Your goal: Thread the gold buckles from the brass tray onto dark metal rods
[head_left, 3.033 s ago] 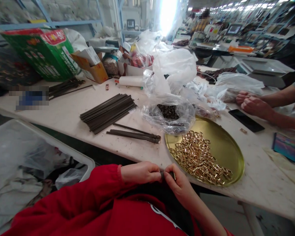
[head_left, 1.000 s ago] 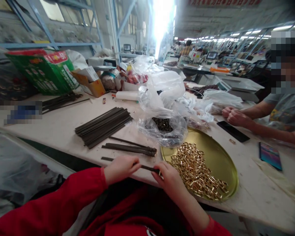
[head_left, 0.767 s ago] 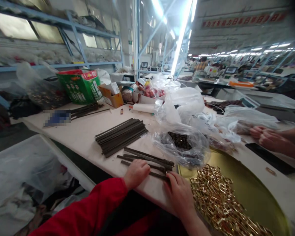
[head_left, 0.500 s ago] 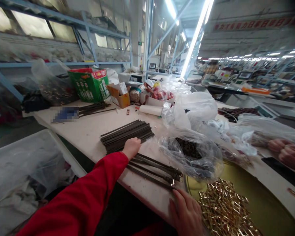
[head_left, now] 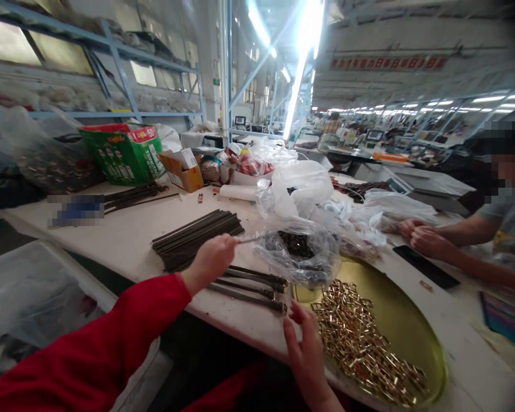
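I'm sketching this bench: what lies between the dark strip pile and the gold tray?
Head view: buckled straps and, farther back, an open clear plastic bag of dark pieces.

Dark strips [head_left: 195, 233] lie stacked near buckle-ended straps [head_left: 257, 290], gold buckles [head_left: 363, 337] heaped nearby.

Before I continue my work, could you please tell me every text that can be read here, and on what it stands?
"50": green box, red top; its other lettering is too blurred.
"有能力日事日": red characters on the far banner; the rest is unclear.
Too small or blurred to read: white box label, green sign.
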Available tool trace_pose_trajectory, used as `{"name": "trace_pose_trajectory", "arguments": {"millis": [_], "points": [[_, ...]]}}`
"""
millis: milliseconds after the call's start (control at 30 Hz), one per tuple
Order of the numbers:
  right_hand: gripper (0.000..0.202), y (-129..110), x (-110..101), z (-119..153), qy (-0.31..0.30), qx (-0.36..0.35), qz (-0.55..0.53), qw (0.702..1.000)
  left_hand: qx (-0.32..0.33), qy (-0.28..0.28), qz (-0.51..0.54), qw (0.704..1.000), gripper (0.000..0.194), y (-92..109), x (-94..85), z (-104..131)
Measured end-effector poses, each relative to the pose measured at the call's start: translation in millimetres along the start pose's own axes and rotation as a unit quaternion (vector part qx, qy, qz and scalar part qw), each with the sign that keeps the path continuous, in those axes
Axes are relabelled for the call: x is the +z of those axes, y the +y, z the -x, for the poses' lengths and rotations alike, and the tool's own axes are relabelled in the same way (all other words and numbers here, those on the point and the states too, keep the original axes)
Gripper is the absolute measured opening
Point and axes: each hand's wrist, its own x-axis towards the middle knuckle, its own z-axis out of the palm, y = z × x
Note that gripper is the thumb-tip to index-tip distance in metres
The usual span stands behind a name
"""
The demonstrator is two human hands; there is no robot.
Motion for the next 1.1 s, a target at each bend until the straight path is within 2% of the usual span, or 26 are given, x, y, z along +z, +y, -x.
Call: {"name": "trace_pose_trajectory", "arguments": {"millis": [33,67,100,167,233,267,300,367,433,500,567,733,800,867,967,1033,1100], "points": [[0.036,-7.7,-6.1,-3.7,-0.002,0.054,-0.069,0.996,0.053,-0.023,0.01,0.998,0.026,16.7,-0.6,15.5],[0.039,-15.2,-12.8,-8.1,-0.011,0.104,-0.147,0.984,0.122,-0.043,0.023,0.991,0.028,33.0,1.0,31.5],[0.041,-21.7,-19.7,-12.9,-0.021,0.144,-0.214,0.966,0.164,-0.055,0.041,0.984,0.03,48.3,3.6,46.8],[0.033,-29.9,-32.6,-22.6,-0.019,0.213,-0.271,0.938,0.169,-0.079,0.099,0.977,0.035,73.5,8.3,70.5],[0.029,-31.0,-41.5,-30.7,-0.043,0.259,-0.308,0.914,0.117,-0.126,0.207,0.963,0.036,91.0,8.8,80.9],[0.029,-29.6,-44.0,-33.8,-0.067,0.28,-0.329,0.9,0.082,-0.174,0.279,0.941,0.034,97.1,7.5,81.0],[0.029,-27.4,-45.1,-36.5,-0.091,0.299,-0.352,0.882,0.041,-0.232,0.357,0.904,0.033,101.9,5.6,78.6],[0.03,-22.0,-44.2,-41.5,-0.123,0.336,-0.391,0.848,-0.037,-0.336,0.496,0.799,0.031,108.5,2.6,69.5],[0.031,-16.0,-41.1,-47.3,-0.135,0.369,-0.413,0.821,-0.11,-0.38,0.582,0.711,0.029,112.4,3.2,59.6],[0.032,-10.0,-37.6,-54.6,-0.142,0.39,-0.419,0.808,-0.157,-0.374,0.632,0.661,0.027,114.4,8.2,52.1],[0.032,-4.5,-34.3,-62.9,-0.157,0.397,-0.412,0.805,-0.188,-0.361,0.66,0.632,0.026,114.5,15.8,46.7],[0.029,-1.3,-23.5,-77.7,-0.165,0.402,-0.391,0.811,-0.213,-0.329,0.696,0.602,0.027,108.6,28.7,37.9],[0.025,-4.8,-18.1,-78.0,-0.157,0.427,-0.397,0.798,-0.206,-0.322,0.722,0.577,0.029,105.9,29.9,36.7],[0.03,-9.4,-13.4,-74.8,-0.165,0.468,-0.426,0.757,-0.198,-0.323,0.754,0.537,0.03,104.2,30.1,37.5],[0.033,-16.5,-10.1,-66.6,-0.194,0.531,-0.477,0.673,-0.195,-0.339,0.784,0.482,0.029,104.1,29.4,42.1],[0.028,-21.2,-11.1,-61.1,-0.198,0.558,-0.499,0.633,-0.19,-0.345,0.792,0.466,0.027,105.4,28.2,46.4],[0.024,-26.0,-14.6,-56.3,-0.191,0.566,-0.513,0.616,-0.183,-0.349,0.793,0.464,0.027,107.1,25.9,50.9]]}}
